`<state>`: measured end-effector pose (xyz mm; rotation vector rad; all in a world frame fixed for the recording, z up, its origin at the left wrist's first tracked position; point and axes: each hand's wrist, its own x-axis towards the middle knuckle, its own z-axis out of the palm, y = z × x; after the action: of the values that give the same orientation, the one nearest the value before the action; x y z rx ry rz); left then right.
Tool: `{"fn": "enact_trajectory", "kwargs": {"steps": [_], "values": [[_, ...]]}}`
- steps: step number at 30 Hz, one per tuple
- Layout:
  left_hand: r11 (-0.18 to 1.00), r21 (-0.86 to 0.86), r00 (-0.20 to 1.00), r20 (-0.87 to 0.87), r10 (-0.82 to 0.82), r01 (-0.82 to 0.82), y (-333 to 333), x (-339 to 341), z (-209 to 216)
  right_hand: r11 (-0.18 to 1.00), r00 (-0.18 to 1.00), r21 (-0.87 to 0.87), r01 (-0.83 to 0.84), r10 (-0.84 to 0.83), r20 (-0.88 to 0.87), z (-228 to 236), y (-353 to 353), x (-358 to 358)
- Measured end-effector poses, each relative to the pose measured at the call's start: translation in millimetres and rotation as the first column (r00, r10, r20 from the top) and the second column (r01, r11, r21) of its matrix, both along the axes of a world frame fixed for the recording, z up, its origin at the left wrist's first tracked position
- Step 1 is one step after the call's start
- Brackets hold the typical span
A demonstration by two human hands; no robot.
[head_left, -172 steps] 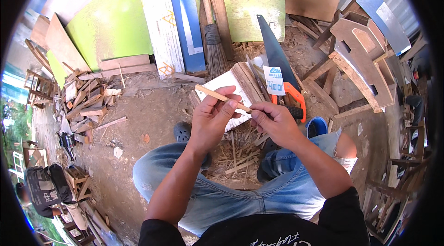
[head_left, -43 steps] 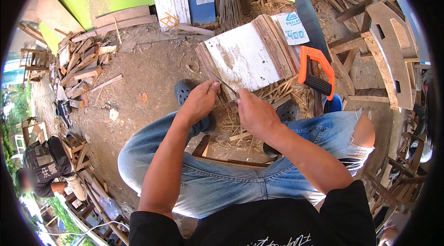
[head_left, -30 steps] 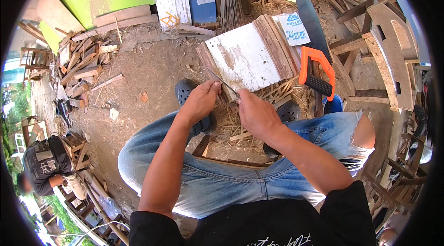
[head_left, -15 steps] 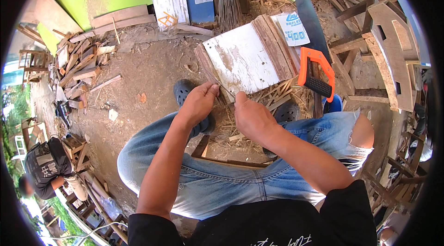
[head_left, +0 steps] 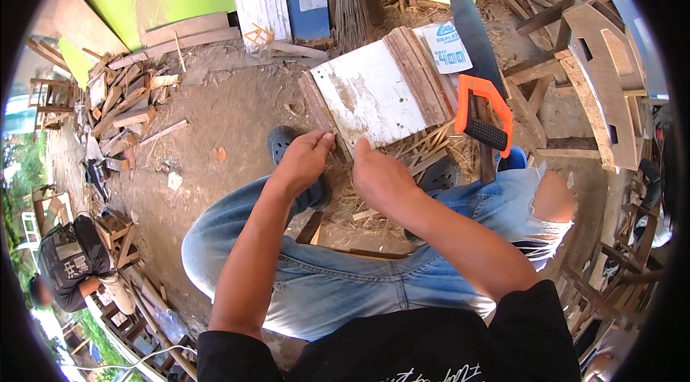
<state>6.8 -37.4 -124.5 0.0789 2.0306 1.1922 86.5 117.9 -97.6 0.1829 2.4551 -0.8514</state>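
Observation:
A low work surface of worn planks lies before my knees, its middle a white-painted board (head_left: 366, 98) with flaking paint. At its near left corner my left hand (head_left: 302, 163) is closed in a pinch, thumb against fingers. Just right of it, my right hand (head_left: 384, 173) is closed too, its thumb toward the board's near edge. Something thin and narrow seems to run between the two hands, but the fingers hide most of it. A handsaw (head_left: 471, 33) with an orange and black handle rests along the right side, beside a white and blue sandpaper sheet (head_left: 449, 49).
Wood offcuts (head_left: 129, 105) are heaped at left. Thin sticks (head_left: 431, 148) lie under the planks' near edge. A twig broom (head_left: 350, 15) leans at the back. Wooden frames (head_left: 604, 80) stand at right. Another person (head_left: 75, 256) bends over at far left.
The planks, saw and sandpaper sit slightly further left in view. Both hands stay closed at the board's near corner; the right has shifted a little left and up, nearer the left hand.

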Motion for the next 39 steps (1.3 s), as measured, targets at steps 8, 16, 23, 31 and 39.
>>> {"fn": "enact_trajectory", "kwargs": {"steps": [8, 16, 23, 31, 39], "values": [[1.000, -0.017, 0.993, -0.113, 0.020, -0.022, 3.8, 5.8, -3.1, 1.000, 0.998, -0.006, 0.020, -0.020, -0.056, 1.6, 0.9, -1.8], [0.997, -0.075, 0.998, -0.055, -0.040, 0.036, 0.3, 0.8, -6.9, 1.000, 1.000, 0.019, 0.003, -0.002, -0.015, -3.0, 4.0, 7.8], [0.996, -0.064, 0.991, -0.118, -0.062, 0.055, 0.0, 1.3, -6.7, 0.998, 0.998, -0.032, 0.059, -0.060, -0.028, -4.9, 1.8, -2.7], [0.997, 0.044, 0.996, 0.060, -0.061, 0.059, -7.0, -5.7, -10.1, 0.995, 0.993, -0.055, 0.078, -0.083, -0.082, -13.8, 10.2, 10.5], [0.996, 0.030, 0.995, 0.054, -0.087, 0.085, -8.3, -8.1, -12.0, 0.995, 0.992, -0.065, 0.072, -0.078, -0.100, -15.5, 7.3, 9.9]]}}
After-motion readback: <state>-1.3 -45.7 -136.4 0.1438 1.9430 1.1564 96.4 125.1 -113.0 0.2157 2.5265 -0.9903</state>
